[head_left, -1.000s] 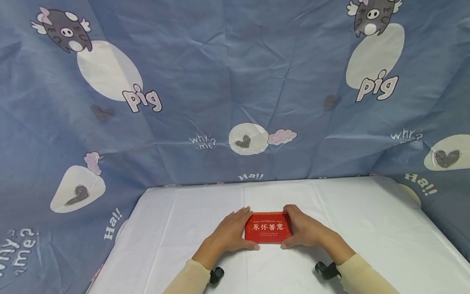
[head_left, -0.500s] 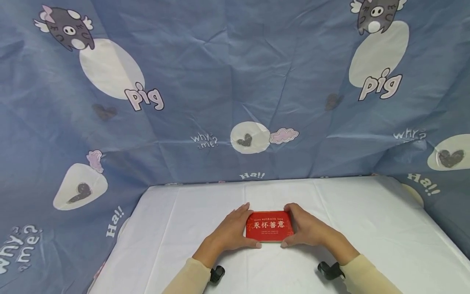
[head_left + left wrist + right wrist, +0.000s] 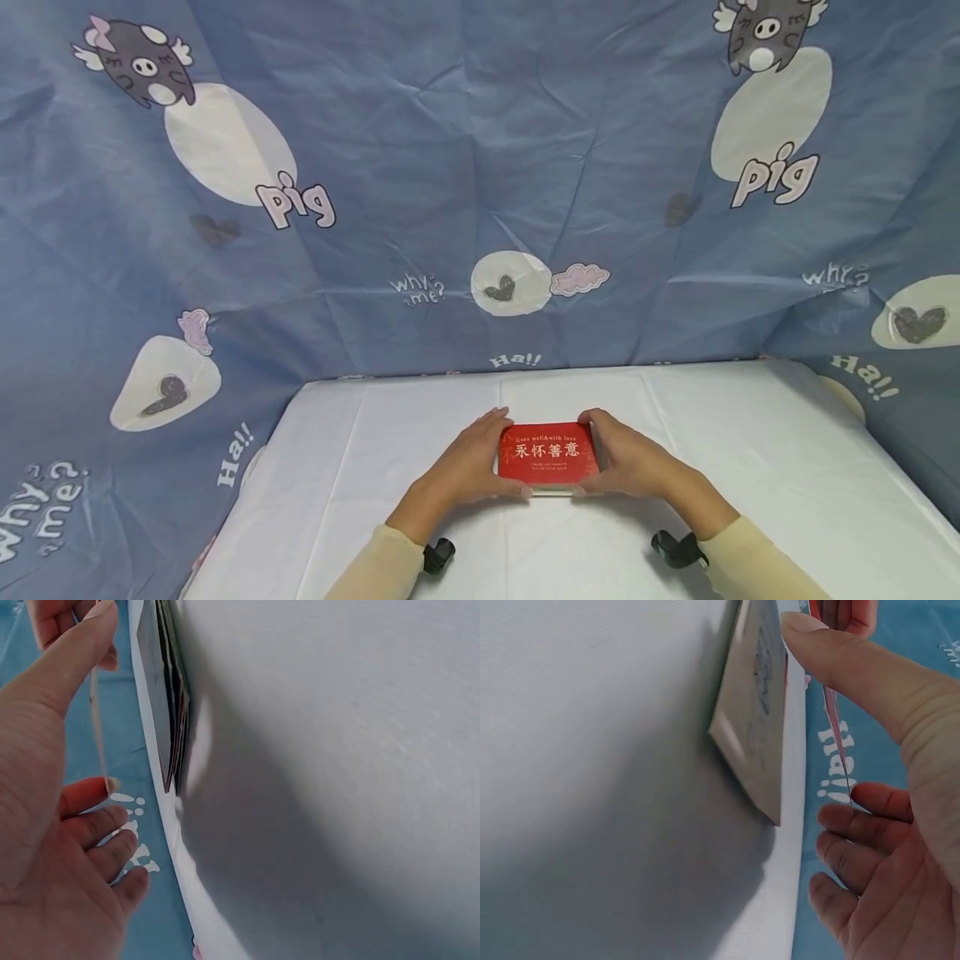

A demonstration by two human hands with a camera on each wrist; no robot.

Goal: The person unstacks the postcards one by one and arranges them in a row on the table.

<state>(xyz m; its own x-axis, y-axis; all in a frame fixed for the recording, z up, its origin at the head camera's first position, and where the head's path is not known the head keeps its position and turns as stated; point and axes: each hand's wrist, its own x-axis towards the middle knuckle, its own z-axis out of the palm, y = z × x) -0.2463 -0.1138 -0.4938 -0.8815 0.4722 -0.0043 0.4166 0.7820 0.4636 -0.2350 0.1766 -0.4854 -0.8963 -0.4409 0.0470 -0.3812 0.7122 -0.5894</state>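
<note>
Both hands hold a thin red card [image 3: 547,454] with white Chinese characters, low over the white table. My left hand [image 3: 468,467] grips its left side, thumb on the near edge and fingers at the far edge. The right hand [image 3: 637,462] grips the right side the same way. A pale strip shows under the card's near edge in the head view. Seen edge-on in the left wrist view, the card [image 3: 97,735] stands apart from a small stack of cards [image 3: 169,697] below. In the right wrist view a pale card [image 3: 754,712] with blue markings lies tilted beneath.
A white cloth covers the table [image 3: 375,433]. Blue printed fabric [image 3: 420,192] hangs behind and at both sides. Dark wrist cameras sit below each hand, beside the pale sleeves [image 3: 378,562].
The red card has risen slightly and tilted, held by both hands, and a pale strip now shows below its near edge. Both hands have shifted up a little with it.
</note>
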